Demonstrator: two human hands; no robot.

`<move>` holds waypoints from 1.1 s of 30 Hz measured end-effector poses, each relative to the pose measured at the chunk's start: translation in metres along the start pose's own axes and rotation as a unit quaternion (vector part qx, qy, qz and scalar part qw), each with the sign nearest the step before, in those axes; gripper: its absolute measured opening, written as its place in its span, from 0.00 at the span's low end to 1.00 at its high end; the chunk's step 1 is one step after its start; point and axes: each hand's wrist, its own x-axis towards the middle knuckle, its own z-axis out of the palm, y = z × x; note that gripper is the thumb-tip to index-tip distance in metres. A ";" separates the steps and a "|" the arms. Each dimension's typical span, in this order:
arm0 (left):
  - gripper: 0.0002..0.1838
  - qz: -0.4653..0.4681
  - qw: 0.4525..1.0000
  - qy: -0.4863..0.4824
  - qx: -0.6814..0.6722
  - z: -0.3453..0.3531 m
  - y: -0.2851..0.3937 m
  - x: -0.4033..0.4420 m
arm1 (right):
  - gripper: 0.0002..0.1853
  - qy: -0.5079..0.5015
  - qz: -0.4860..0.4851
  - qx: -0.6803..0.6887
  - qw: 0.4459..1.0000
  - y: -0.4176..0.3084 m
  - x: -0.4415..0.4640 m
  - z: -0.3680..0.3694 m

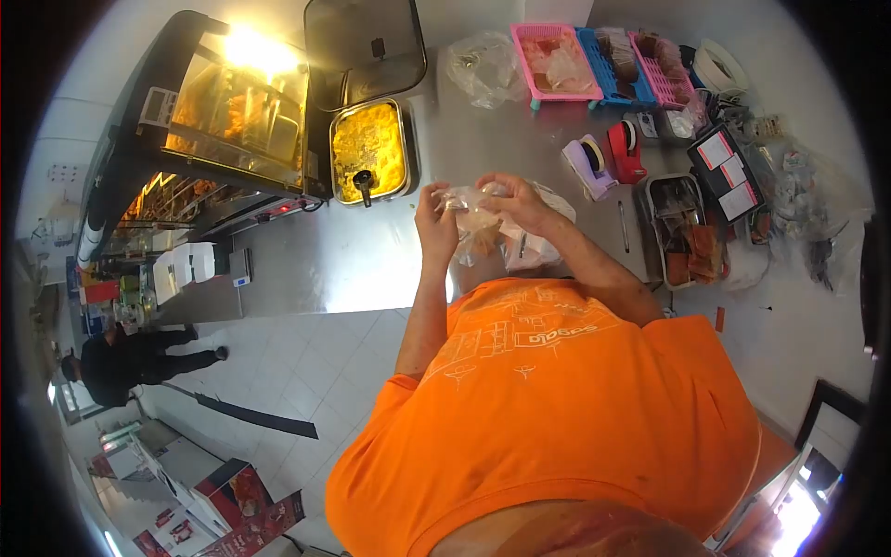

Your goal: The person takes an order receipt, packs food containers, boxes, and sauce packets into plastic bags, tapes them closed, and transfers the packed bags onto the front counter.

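A clear plastic bag hangs between my two hands over the steel counter, close to the front of my orange shirt. Something pale brown shows inside it, too blurred to name. My left hand pinches the bag's upper left edge. At the opposite edge, my right hand grips the film with bent fingers. More whitish plastic lies beneath my right wrist. Left of my hands stands a metal pan of yellow food, with a dark-handled utensil in it.
A lit food warmer stands at the left. Pink basket and blue basket line the back. Tape dispensers and a metal tray of packets are at right. A person in black stands far left.
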 end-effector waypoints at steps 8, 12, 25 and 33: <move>0.14 -0.150 0.922 -0.069 -0.350 0.002 -0.034 -0.001 | 0.14 0.155 -0.073 -0.180 0.969 0.010 0.012 -0.019; 0.13 -0.075 0.956 -0.095 -0.269 0.003 -0.039 -0.006 | 0.13 0.234 -0.119 -0.346 0.901 0.013 0.016 -0.020; 0.26 -0.214 0.906 -0.247 -0.269 0.007 0.016 -0.002 | 0.21 0.173 -0.022 -0.649 0.741 -0.070 -0.078 0.000; 0.31 -0.204 0.908 -0.332 -0.153 0.039 -0.003 0.006 | 0.09 0.190 -0.105 -0.465 0.858 -0.037 -0.059 -0.010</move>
